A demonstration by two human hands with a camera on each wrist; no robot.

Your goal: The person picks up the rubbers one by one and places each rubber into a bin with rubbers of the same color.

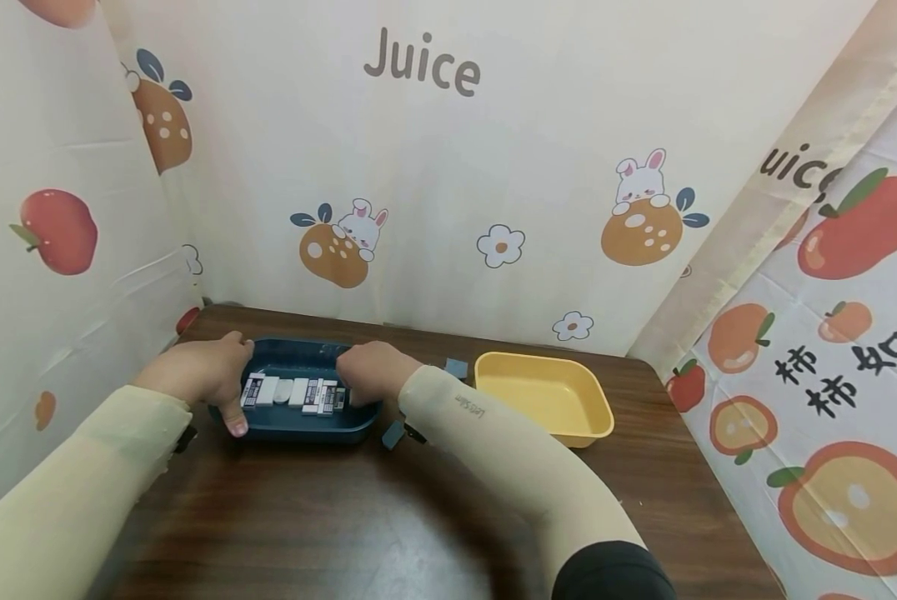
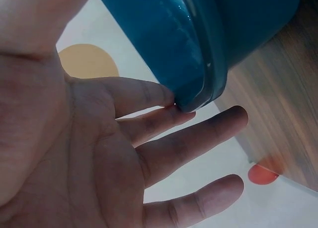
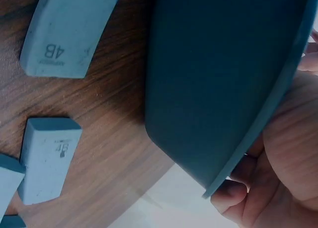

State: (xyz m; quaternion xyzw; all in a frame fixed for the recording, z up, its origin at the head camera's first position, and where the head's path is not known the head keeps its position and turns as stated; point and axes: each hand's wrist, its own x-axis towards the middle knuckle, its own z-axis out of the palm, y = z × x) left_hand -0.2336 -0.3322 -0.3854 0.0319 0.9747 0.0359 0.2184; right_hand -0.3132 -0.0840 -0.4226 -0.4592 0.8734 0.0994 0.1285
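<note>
A dark blue tray (image 1: 302, 433) stands at the back left of the table, holding a row of white erasers (image 1: 268, 390), several with dark printed labels. My left hand (image 1: 207, 372) is at the tray's left end with fingers spread. In the left wrist view its fingertips (image 2: 169, 96) meet the tray's rim (image 2: 213, 84). Over the right end of the tray, my right hand (image 1: 377, 372) has its fingers curled. The right wrist view shows a curled finger (image 3: 229, 194) beside the rim; I cannot tell what, if anything, these fingers hold.
Blue-grey blocks marked 4B lie right of the tray, one block (image 3: 49, 161) next to another block (image 3: 69, 34). A yellow tray (image 1: 598, 408) stands farther right on the brown wooden table (image 1: 306, 517). Printed curtains (image 1: 433, 167) hang behind and at both sides.
</note>
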